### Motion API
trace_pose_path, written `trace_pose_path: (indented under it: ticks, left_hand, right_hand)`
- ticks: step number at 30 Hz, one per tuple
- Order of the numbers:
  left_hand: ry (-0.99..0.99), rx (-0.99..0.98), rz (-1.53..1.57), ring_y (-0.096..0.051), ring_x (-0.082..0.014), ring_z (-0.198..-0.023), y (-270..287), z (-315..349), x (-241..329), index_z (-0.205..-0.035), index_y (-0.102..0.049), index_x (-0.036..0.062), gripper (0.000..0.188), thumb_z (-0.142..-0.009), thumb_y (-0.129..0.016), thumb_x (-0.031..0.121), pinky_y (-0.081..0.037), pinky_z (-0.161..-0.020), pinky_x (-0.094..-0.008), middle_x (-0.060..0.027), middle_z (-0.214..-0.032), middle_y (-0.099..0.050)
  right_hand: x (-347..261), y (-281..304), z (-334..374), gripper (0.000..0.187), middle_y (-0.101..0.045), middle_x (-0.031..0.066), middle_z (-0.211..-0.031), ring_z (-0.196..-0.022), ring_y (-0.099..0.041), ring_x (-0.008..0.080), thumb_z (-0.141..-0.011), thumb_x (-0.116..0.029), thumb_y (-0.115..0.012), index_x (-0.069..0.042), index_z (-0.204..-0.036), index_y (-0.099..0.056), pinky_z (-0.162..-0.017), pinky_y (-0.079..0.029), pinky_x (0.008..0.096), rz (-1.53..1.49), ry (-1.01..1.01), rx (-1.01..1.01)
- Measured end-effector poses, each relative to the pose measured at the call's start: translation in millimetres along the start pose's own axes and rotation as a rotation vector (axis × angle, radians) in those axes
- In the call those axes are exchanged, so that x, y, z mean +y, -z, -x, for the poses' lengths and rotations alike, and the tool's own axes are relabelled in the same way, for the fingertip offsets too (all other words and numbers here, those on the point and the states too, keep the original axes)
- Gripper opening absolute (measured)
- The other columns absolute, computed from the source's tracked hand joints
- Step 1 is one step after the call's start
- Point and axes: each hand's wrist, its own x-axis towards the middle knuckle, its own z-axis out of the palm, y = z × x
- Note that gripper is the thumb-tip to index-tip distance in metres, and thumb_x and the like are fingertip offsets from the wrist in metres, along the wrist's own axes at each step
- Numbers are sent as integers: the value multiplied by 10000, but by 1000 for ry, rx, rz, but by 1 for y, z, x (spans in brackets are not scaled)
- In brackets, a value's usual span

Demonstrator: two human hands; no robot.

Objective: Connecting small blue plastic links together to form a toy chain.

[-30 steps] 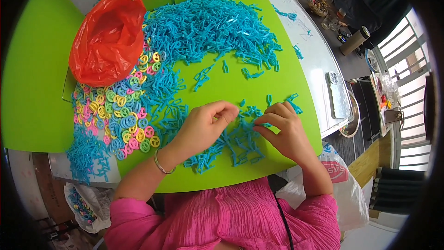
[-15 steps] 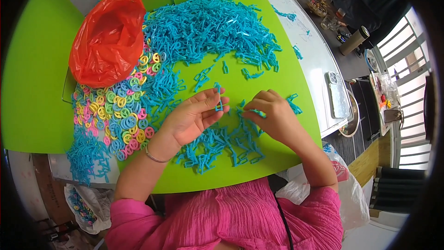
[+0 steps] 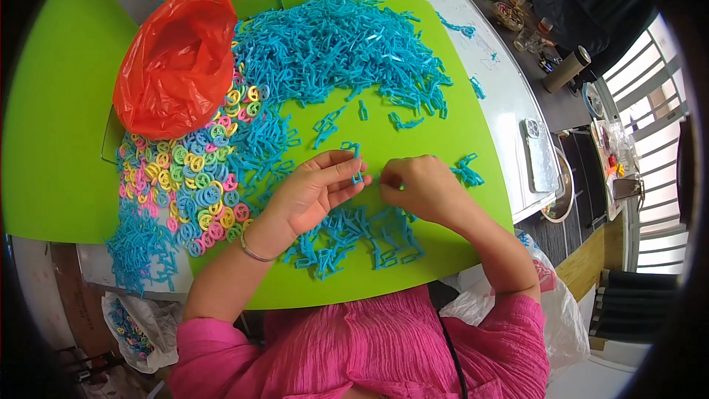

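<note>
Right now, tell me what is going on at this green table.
A person in a pink top works at the bright green table. The left hand pinches a small blue plastic clip piece, and the right hand, fingers curled, meets it at the fingertips. Loose blue pieces lie just below the hands, a large heap of blue pieces farther back. Multicoloured plastic rings and an orange plastic bag sit to the left.

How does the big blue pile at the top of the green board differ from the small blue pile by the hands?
The big blue pile is dense and heaped, hiding the green board; the small blue pile is thin and scattered, with board showing through. The big pile lies beyond both hands; the small one lies under the left hand and right hand. Both hold similar blue plastic pieces.
</note>
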Motion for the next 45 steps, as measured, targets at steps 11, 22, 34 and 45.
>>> trace_pose_path:
  ticks: [11,22,34,45]
  left_hand:
    - [29,-24,41,-615,-191,-981,-10,-2,-18,-1028,-606,55,179,-854,-645,79,-508,-867,-289,-55,-1030,-630]
    - [-38,-29,32,-600,-156,-989,-7,-1,-22,-1063,-619,71,186,-879,-616,96,-496,-888,-267,-37,-1051,-629]
    - [-32,35,85,-627,-136,-922,-4,-2,-23,-1028,-647,96,152,-880,-619,115,-522,-811,-241,-22,-1005,-653]
    - [-68,12,47,-625,-127,-932,-5,-3,-28,-1052,-652,85,173,-888,-598,94,-527,-814,-242,-27,-1019,-657]
  right_hand:
    - [-2,-13,12,90,-656,73,-854,-768,-616,103,-856,-51,-630,7,-921,-604,-687,-494,255,-469,151,386]
    - [7,-12,5,148,-660,75,-924,-859,-626,142,-833,-21,-655,12,-975,-628,-791,-503,265,-1322,-115,163]
    - [16,-14,9,108,-661,101,-908,-831,-643,185,-848,-11,-619,5,-952,-644,-752,-527,278,-1728,-306,-31]
    - [11,-14,7,101,-665,103,-845,-747,-639,170,-847,-23,-628,27,-932,-647,-682,-526,264,-1597,-267,-16]
